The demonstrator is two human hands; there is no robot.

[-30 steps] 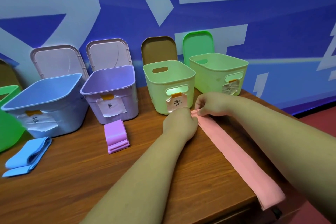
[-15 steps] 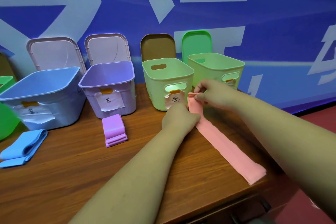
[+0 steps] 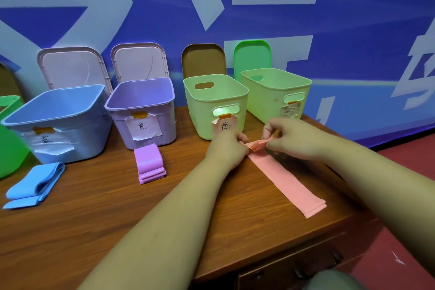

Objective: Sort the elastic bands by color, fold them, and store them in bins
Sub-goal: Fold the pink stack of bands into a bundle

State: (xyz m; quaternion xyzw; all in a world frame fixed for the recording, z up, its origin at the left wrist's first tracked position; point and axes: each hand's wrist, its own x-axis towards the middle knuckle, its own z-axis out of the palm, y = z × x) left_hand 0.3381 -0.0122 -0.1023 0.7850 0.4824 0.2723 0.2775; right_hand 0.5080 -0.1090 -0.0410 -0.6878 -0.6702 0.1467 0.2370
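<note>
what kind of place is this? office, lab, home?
Probably a staged office or lab workspace, not a home: a wooden desk, a row of hand-labelled bins, and a blue wall with large white graphics.

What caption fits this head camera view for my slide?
Left hand and right hand pinch the far end of a pink band on the table, before a green bin.

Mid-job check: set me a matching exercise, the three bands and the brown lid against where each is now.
1 pink band
2 purple band
3 blue band
4 brown lid

A in front of blue bin
B leaning on the wall
C pinched by left hand and right hand
D in front of purple bin

Pairs: 1-C, 2-D, 3-A, 4-B
</note>
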